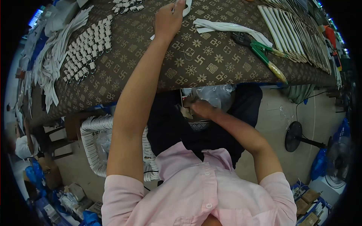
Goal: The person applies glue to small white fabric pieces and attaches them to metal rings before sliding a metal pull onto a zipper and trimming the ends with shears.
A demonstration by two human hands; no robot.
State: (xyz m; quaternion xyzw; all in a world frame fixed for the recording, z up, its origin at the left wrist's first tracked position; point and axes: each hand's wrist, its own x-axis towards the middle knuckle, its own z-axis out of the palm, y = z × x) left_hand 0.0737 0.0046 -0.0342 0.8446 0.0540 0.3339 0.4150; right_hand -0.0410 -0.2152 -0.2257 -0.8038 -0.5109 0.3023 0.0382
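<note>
My left hand (167, 20) is at the far part of the table, its fingers closed on a white strip (187, 8) that looks like zipper tape. The fingertips reach the top edge of the view. Below the table edge, my right hand (203, 109) reaches down between my legs, by a clear plastic bag (217, 94). Its fingers are in shadow, and I cannot see whether they hold anything. A white zipper (230, 27) with metal teeth lies right of my left hand. Near its end rest cutting pliers (262, 52) with green and yellow handles.
Small pale square pieces with metal loops (88, 47) lie in rows on the patterned cloth (203, 67). White strips (56, 49) hang off the left edge. A row of white zippers (284, 34) lies at right. A white woven basket (92, 150) and a fan (293, 136) stand below.
</note>
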